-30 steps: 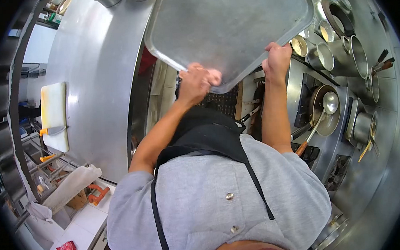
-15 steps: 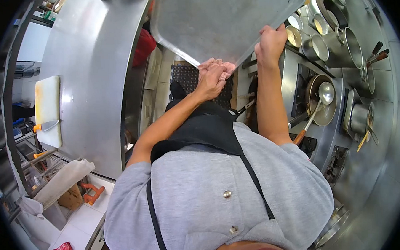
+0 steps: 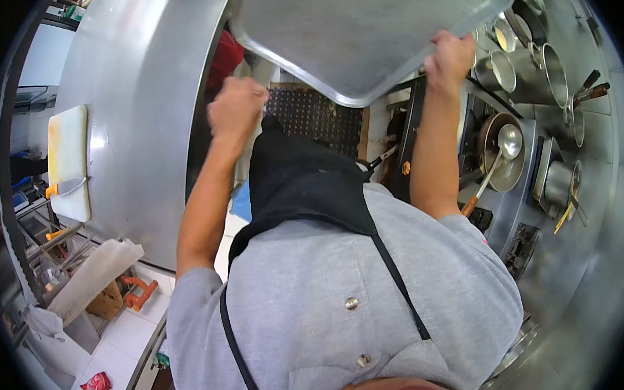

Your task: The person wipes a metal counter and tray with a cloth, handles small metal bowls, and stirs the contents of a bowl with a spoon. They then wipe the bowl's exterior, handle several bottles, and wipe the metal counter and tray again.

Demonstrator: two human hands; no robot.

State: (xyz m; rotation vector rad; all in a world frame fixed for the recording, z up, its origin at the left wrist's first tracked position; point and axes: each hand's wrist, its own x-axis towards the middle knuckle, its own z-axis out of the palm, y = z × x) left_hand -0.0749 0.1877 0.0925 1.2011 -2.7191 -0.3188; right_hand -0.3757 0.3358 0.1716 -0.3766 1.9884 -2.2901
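Observation:
A large metal tray is tilted at the top of the head view. My right hand is closed around its right edge. Below the tray's left corner, apart from it, my left hand is closed in a fist beside the steel counter's edge. Motion smears its fingers, and whatever it holds is hidden; the pink cloth is out of sight. A red item is partly visible behind that hand.
Left, a steel counter bears a cutting board and a knife. Right, a pan with a ladle sits on the stove, near several pots. A dark perforated mat covers the floor.
My left hand has left the tray's lower edge and moved left and up; the pink cloth no longer shows. My right hand and the tray have shifted right.

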